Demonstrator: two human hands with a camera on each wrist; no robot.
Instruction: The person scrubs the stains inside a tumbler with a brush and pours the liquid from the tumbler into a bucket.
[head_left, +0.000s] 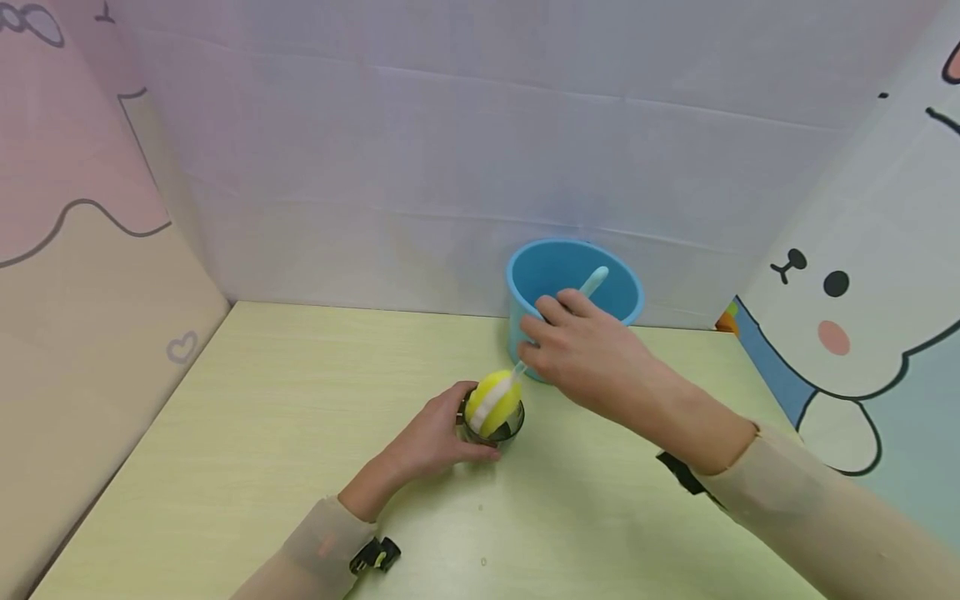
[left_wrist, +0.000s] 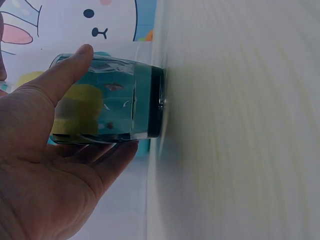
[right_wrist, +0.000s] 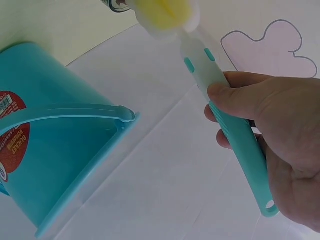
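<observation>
My left hand (head_left: pixel 437 433) grips a tinted clear glass (left_wrist: pixel 117 100) that stands on the table, thumb on one side and fingers round the other. My right hand (head_left: pixel 581 346) holds the teal handle of a sponge bottle brush (right_wrist: pixel 235 135), with thumb and fingers wrapped about its middle. The brush's yellow and white sponge head (head_left: pixel 493 404) sits in the mouth of the glass, tilted, its upper part above the rim. Through the glass wall in the left wrist view, the yellow sponge shows in the upper half of the glass.
A blue bucket (head_left: pixel 517 333) stands just behind my right hand at the back of the table (head_left: pixel 300 392). Its carrying handle (right_wrist: pixel 70 112) and a red label (right_wrist: pixel 15 145) show in the right wrist view. Cartoon-printed cloth walls (head_left: pixel 450 167) enclose the back and sides.
</observation>
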